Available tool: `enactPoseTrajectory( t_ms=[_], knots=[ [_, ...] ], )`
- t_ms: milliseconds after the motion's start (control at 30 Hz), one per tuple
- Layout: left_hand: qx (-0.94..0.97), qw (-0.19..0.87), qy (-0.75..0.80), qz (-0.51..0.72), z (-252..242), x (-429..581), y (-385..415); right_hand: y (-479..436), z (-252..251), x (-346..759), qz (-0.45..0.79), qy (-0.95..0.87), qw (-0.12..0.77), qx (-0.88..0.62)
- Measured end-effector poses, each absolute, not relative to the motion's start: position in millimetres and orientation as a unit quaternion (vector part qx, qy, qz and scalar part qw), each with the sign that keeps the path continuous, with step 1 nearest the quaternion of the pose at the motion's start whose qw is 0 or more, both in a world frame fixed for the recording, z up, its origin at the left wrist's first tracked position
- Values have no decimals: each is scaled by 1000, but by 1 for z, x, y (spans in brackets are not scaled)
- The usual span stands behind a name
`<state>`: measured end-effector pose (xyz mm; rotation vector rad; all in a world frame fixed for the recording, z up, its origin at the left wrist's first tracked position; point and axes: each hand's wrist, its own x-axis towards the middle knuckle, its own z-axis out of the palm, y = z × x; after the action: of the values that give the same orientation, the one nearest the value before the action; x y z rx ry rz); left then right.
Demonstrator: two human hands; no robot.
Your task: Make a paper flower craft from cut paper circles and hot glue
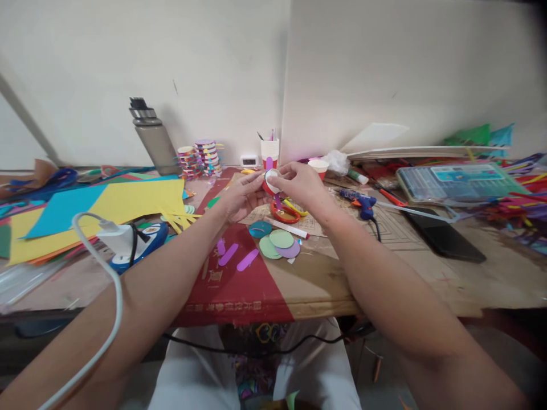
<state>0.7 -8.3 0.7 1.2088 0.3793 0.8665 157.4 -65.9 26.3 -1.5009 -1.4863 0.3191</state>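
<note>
Both my hands hold a small round white-and-red paper piece (272, 181), like a cut-down paper cup, with purple strips sticking out above and below. My left hand (247, 196) is closed around its left side. The fingers of my right hand (297, 185) press on it from the right, the thumb over its white face. Beneath the hands lie scissors with red-orange handles (285, 214) and a white marker (287, 228). Closer to me are green paper discs (270, 247), a purple disc (289, 250), a teal disc (260, 229) and several purple paper strips (248, 260).
At left are a grey bottle (154, 139), yellow paper sheets (137, 199) and a plug with a white cable (116, 239). At right lie a blue glue gun (363, 204), a black phone (444, 234) and a plastic marker case (457, 181). Paper cups (270, 152) stand behind.
</note>
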Motion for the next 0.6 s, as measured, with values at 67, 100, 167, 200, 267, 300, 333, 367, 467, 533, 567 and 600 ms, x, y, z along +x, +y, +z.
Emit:
enactPoseTrajectory(
  t_ms=[67, 100, 167, 200, 267, 300, 333, 367, 467, 533, 567, 600],
  knots=[
    [549, 721, 168, 388, 0, 0, -8, -68, 28, 156, 123, -610, 477, -620],
    [549, 722, 167, 386, 0, 0, -7, -70, 29, 156, 120, -611, 474, -623],
    [550, 725, 165, 381, 0, -1, -6, -73, 30, 154, 115, -613, 468, -626],
    [551, 725, 165, 378, 0, -1, -6, -74, 31, 154, 112, -614, 467, -626],
    [553, 725, 168, 373, 0, -1, -5, -76, 31, 153, 100, -618, 468, -624],
    [554, 726, 170, 371, 0, -1, -5, -77, 32, 152, 90, -620, 466, -624],
    [553, 726, 172, 370, 0, -1, -4, -78, 32, 152, 78, -622, 464, -626],
    [551, 728, 172, 370, 0, -1, -4, -78, 32, 151, 67, -623, 460, -629],
    [547, 732, 166, 370, 0, 1, -5, -78, 32, 150, 46, -623, 450, -638],
    [549, 731, 163, 371, 1, 2, -7, -78, 32, 150, 47, -622, 451, -639],
    [552, 728, 163, 371, 1, 2, -8, -77, 32, 151, 50, -620, 453, -638],
    [558, 724, 163, 371, 1, 2, -9, -77, 32, 152, 54, -618, 456, -638]
  ],
)
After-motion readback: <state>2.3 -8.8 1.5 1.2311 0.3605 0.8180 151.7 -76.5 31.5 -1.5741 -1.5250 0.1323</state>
